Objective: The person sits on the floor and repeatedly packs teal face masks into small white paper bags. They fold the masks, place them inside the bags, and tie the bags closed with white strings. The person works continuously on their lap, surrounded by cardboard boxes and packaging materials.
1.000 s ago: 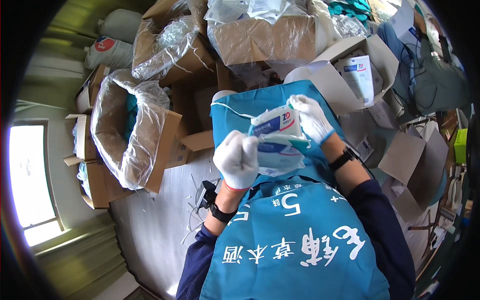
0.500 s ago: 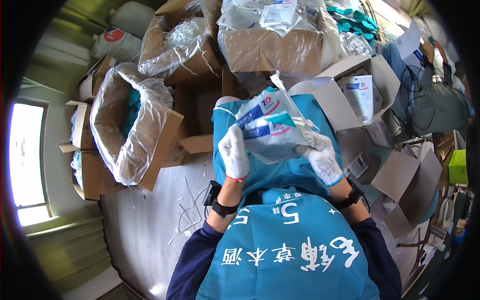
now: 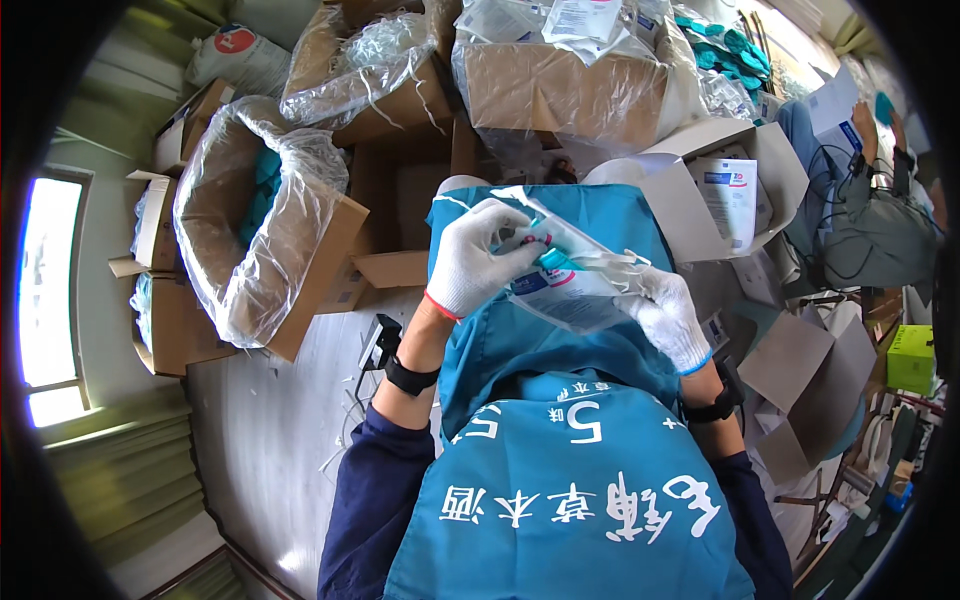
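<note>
Both of my hands wear white knit gloves and work over my lap, which is covered by a teal apron (image 3: pixel 560 390). My left hand (image 3: pixel 478 258) pinches the upper edge of a clear plastic bag (image 3: pixel 572 290) that holds flat white and teal packets. My right hand (image 3: pixel 668 316) grips the bag's right side, with its torn opening strip between the fingers. The bag lies tilted across my knees between the two hands.
A plastic-lined cardboard box (image 3: pixel 262 225) stands at my left. More lined boxes with packets (image 3: pixel 560 75) stand ahead. An open box of white packets (image 3: pixel 735 190) sits to the right. Another person (image 3: pixel 865 215) sits at the far right. Plastic strips lie on the floor (image 3: pixel 345 430).
The bag has come lower onto my lap and lies flatter. My left hand moved up to its top edge, while my right hand stayed at its right side.
</note>
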Action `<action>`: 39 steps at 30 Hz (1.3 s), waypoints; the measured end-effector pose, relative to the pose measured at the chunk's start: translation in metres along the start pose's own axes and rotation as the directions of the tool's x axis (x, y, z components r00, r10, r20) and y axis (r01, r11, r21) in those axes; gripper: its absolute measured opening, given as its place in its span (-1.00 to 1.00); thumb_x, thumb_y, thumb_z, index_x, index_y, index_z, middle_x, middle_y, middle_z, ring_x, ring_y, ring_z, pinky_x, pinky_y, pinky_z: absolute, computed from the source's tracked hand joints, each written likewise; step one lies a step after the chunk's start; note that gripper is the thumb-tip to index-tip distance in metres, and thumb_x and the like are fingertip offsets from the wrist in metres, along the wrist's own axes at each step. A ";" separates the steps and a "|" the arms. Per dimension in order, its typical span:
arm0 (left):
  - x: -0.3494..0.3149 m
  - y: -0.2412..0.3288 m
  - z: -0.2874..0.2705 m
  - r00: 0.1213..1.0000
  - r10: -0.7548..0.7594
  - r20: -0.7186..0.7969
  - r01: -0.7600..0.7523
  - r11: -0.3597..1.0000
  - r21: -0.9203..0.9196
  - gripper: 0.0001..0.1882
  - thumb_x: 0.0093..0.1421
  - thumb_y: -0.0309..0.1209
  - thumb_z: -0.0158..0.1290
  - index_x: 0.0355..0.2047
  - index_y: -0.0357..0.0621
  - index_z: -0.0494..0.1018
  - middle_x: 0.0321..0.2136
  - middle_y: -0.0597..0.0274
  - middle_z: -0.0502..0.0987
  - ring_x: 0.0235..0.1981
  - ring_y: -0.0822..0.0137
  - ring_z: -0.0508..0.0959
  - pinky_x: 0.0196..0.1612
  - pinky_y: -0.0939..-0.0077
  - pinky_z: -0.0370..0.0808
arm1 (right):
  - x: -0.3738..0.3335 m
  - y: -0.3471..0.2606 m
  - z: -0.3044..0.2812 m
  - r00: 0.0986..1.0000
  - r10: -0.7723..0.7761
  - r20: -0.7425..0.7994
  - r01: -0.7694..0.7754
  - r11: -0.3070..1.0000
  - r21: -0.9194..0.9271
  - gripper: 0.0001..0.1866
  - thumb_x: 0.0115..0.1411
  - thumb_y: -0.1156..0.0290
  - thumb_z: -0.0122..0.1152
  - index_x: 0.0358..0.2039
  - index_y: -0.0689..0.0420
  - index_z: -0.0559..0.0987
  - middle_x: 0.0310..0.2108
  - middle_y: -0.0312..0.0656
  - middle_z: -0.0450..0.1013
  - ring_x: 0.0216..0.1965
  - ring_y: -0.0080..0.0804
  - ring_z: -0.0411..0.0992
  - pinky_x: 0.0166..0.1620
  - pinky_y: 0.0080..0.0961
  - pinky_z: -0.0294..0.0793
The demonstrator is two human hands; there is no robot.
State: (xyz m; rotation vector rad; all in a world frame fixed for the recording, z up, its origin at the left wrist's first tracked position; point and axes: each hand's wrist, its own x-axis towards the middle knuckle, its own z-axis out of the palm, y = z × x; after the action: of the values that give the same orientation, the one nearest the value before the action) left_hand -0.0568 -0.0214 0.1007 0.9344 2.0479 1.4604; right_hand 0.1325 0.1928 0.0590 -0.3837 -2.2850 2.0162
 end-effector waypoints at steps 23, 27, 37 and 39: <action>0.015 -0.050 -0.002 0.985 -0.041 -0.169 -0.001 0.971 -0.238 -0.88 0.31 -0.50 0.11 -0.20 -0.30 0.56 -0.25 0.23 0.61 -0.19 0.46 0.58 -0.05 0.54 0.53 | 0.001 0.004 -0.008 0.997 0.071 -0.034 -0.075 0.989 -0.126 -0.69 0.17 0.60 0.32 -0.05 0.32 0.62 -0.18 -0.08 0.63 -0.20 -0.51 0.52 -0.08 -0.55 0.51; 0.014 -0.038 0.004 0.993 -0.107 -0.041 0.095 0.971 -0.221 -0.84 0.25 -0.47 0.20 -0.19 -0.27 0.58 -0.24 0.25 0.62 -0.19 0.48 0.57 -0.03 0.56 0.52 | 0.000 0.006 -0.010 1.000 0.010 -0.020 -0.014 0.979 -0.205 -0.71 0.15 0.59 0.34 -0.09 0.30 0.64 -0.23 -0.06 0.64 -0.26 -0.48 0.54 -0.13 -0.52 0.53; 0.005 -0.053 0.001 0.979 -0.127 0.159 0.183 0.893 -0.412 -0.66 0.19 -0.28 0.29 -0.15 -0.29 0.58 -0.17 0.23 0.60 -0.15 0.43 0.57 -0.01 0.52 0.53 | 0.000 0.004 -0.006 1.000 0.013 -0.001 -0.013 0.984 -0.175 -0.72 0.16 0.61 0.31 -0.09 0.33 0.63 -0.19 -0.07 0.64 -0.24 -0.51 0.54 -0.11 -0.54 0.52; 0.005 -0.054 0.002 0.984 -0.073 0.164 0.135 0.903 -0.409 -0.58 0.11 -0.26 0.35 -0.11 -0.28 0.59 -0.14 0.21 0.60 -0.13 0.38 0.58 -0.02 0.48 0.53 | 0.001 -0.001 -0.004 1.000 0.006 0.000 -0.006 0.987 -0.162 -0.72 0.17 0.65 0.28 -0.08 0.35 0.62 -0.16 -0.09 0.64 -0.23 -0.51 0.54 -0.10 -0.55 0.52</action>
State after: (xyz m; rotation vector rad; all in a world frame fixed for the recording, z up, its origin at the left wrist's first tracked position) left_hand -0.0727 -0.0279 0.0497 0.7165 1.5631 1.6323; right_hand 0.1323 0.1969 0.0609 -0.4003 -2.4591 1.8389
